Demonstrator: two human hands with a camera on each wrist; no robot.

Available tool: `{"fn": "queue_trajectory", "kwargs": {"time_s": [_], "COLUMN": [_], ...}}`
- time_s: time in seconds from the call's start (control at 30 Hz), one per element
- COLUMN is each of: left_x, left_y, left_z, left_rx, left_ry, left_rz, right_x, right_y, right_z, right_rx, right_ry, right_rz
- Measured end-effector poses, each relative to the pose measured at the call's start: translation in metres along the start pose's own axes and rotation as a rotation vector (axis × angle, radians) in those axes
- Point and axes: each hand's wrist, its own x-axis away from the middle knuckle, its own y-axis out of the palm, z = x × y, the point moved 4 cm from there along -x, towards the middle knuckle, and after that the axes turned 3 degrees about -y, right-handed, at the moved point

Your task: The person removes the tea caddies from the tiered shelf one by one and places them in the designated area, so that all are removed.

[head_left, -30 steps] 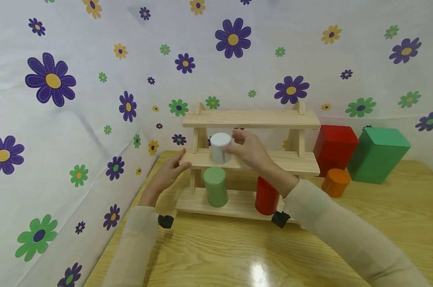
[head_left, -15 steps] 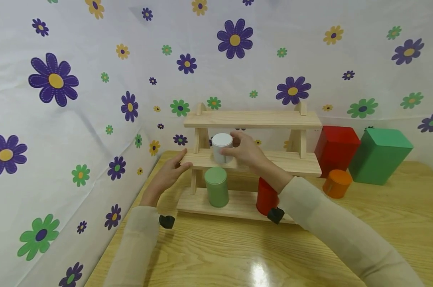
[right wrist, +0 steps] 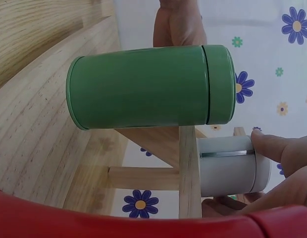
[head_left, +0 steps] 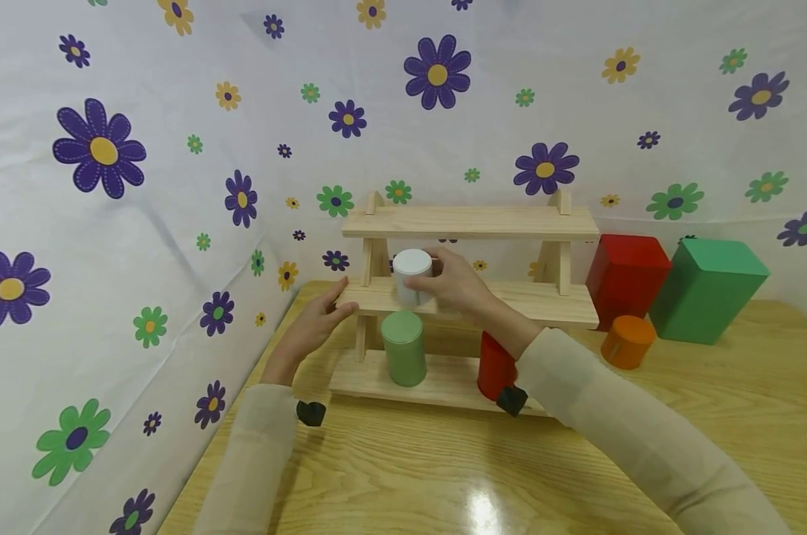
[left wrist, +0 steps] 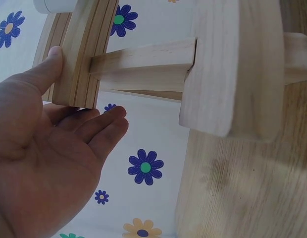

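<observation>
A white lidded canister [head_left: 413, 261] stands upright near the left end of the middle tier of a wooden shelf [head_left: 510, 297]. My right hand [head_left: 467, 288] holds this canister from its right side, thumb in front and fingers behind; the right wrist view shows the same grip on the white canister [right wrist: 225, 173]. My left hand [head_left: 313, 323] grips the left end of the middle tier. In the left wrist view its thumb lies on one side of the board [left wrist: 76, 64], with some fingers behind it. Below, on the bottom tier, stand a green canister [head_left: 403, 349] and a red canister [head_left: 496, 368].
An orange canister [head_left: 628, 342] stands on the wooden table [head_left: 390, 468], right of the shelf. Behind it are a red box [head_left: 624, 279] and a green box [head_left: 707, 290]. A flower-patterned cloth [head_left: 377, 148] hangs behind and at the left. My right forearm partly covers the red canister.
My right thumb and fingers have closed further round the white canister, and the right arm has shifted slightly left. The left hand keeps its place on the shelf.
</observation>
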Motion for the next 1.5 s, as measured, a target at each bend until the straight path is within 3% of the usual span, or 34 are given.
{"fn": "queue_trajectory", "kwargs": {"time_s": [0.5,1.5], "left_x": [-0.002,-0.001], "left_y": [0.000,0.001], "left_z": [0.001,-0.001], "left_rx": [-0.006,0.002], "left_ry": [-0.013,-0.012], "left_rz": [0.005,0.002], "right_x": [0.010,0.067], "right_y": [-0.018,-0.105], "right_z": [0.000,0.023], "right_rx": [-0.036,-0.017], "right_ry": [0.013,0.005], "right_rz": [0.011,0.035]}}
